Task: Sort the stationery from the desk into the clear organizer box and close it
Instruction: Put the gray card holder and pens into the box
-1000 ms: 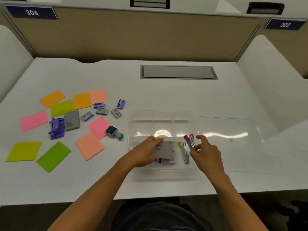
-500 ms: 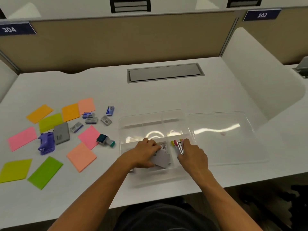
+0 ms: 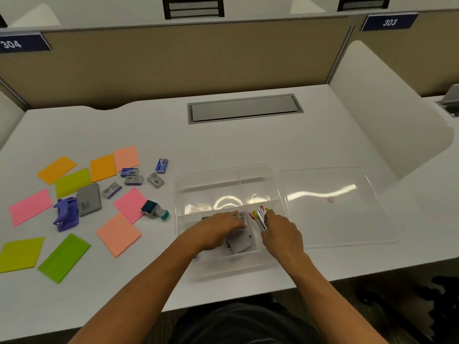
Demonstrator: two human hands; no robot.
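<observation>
Roughly ten sticky notes (image 3: 118,234), five staple boxes (image 3: 155,180).

Grey cards (image 3: 242,244) partly under left hand (image 3: 218,230), print illegible.

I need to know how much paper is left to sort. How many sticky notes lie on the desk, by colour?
Orange: 2
Salmon: 2
Pink: 2
Yellow-green: 2
Green: 1
Total: 9
</observation>
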